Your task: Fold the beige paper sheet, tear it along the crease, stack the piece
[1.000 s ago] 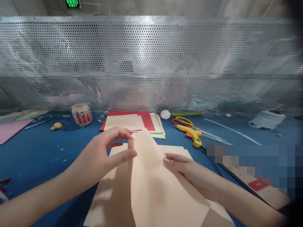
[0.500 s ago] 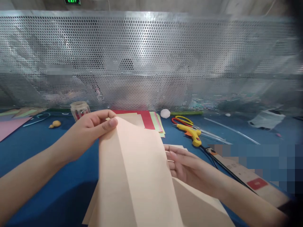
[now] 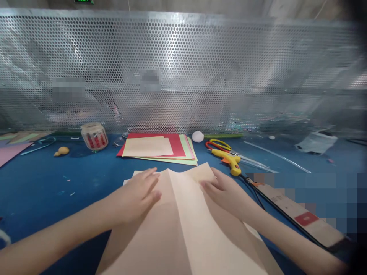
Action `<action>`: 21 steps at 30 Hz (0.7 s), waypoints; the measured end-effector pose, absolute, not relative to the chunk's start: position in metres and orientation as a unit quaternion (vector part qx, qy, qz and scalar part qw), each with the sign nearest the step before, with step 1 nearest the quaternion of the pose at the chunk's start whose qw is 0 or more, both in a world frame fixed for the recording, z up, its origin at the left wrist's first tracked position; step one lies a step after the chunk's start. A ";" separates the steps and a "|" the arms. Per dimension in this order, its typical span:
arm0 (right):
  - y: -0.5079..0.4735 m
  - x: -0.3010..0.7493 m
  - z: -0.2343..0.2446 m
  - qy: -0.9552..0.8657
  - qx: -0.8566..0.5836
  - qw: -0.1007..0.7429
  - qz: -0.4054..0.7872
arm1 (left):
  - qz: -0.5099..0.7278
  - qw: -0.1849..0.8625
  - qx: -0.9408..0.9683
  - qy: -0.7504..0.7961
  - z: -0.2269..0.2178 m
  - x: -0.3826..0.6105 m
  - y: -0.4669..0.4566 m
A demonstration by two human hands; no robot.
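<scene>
A large cream sheet of paper lies in front of me with a raised crease running down its middle. My left hand rests on its left half, fingers stretched out and slightly apart. At the upper right corner my right hand grips the sheet, thumb on top and fingers behind the edge, and that corner is lifted. More cream paper shows beneath the right side; how many layers there are I cannot tell.
Beyond the sheet lies a stack of coloured paper. A jar with red stripes stands to its left. Rightward are a white ball, scissors, a yellow glue gun and a power strip. A perforated metal screen closes off the back.
The folded sheet has been opened out and lowered. My left hand has released its top edge and moved down onto the paper; my right hand now grips the right corner.
</scene>
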State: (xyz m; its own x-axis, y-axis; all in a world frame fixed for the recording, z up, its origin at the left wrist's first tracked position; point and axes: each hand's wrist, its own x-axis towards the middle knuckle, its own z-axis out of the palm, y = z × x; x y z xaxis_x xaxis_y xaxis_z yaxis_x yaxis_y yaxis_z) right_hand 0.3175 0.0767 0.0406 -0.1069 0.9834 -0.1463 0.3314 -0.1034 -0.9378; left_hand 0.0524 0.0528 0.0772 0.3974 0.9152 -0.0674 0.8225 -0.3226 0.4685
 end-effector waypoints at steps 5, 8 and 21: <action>0.078 0.322 0.039 -0.601 -0.591 0.303 0.445 | 0.022 0.231 0.826 0.514 0.067 0.064 0.037; 0.076 0.322 0.040 -0.607 -0.586 0.282 0.456 | 0.011 0.221 0.830 0.512 0.064 0.065 0.032; 0.077 0.327 0.037 -0.639 -0.597 0.275 0.399 | -0.038 0.224 0.830 0.510 0.066 0.065 0.034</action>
